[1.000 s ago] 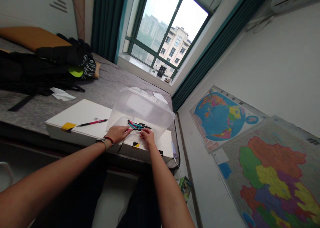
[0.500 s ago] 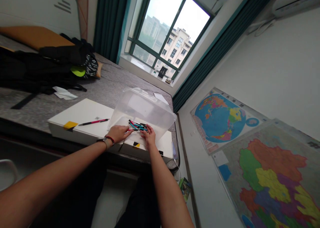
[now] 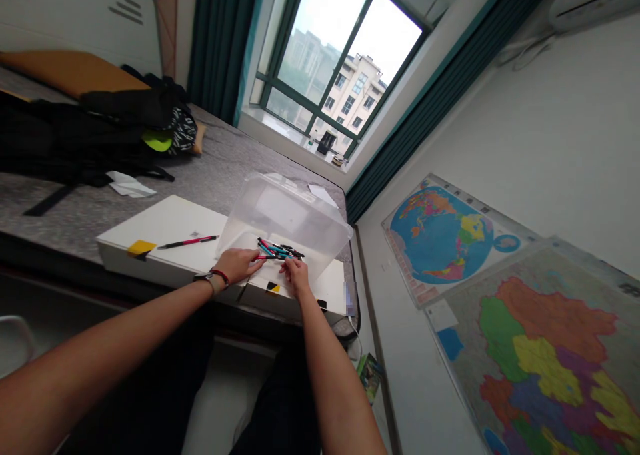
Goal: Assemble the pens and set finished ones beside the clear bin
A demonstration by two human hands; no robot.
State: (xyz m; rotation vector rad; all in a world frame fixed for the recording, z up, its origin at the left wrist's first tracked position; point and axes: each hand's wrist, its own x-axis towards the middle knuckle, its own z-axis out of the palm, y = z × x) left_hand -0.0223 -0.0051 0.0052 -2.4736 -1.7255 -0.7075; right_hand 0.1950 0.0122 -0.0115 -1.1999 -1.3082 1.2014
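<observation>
A person's bare hands are meeting over a pile of pens (image 3: 283, 249) beside a window. The left hand (image 3: 236, 266) is pinching a red pen (image 3: 265, 258) in a narrow grip, its fingertips closing around one end and leaving the shaft pointing toward the other hand, probably so that both ends are staying within reach. The right hand (image 3: 297, 276) is curling its fingers near the far end, at the pile's near edge; whether it is gripping anything, the picture is not showing clearly.

The pile is lying in a loose, crossed heap at the clear tub (image 3: 295, 208), whose tall wall is rising behind it and is likely keeping the pens from scattering backward. The tub is sitting across two white boxes, the left box (image 3: 165, 223) and the right box (image 3: 334, 285), which are standing side by side along the bed's (image 3: 220, 152) near edge, apparently serving as a raised, flat worktop. A lone pen (image 3: 187, 242) is resting on the left box, well apart from the heap and seemingly set aside, between yellow tape (image 3: 141, 247) and the tub. A black bag (image 3: 65, 135) is lying farther back.
</observation>
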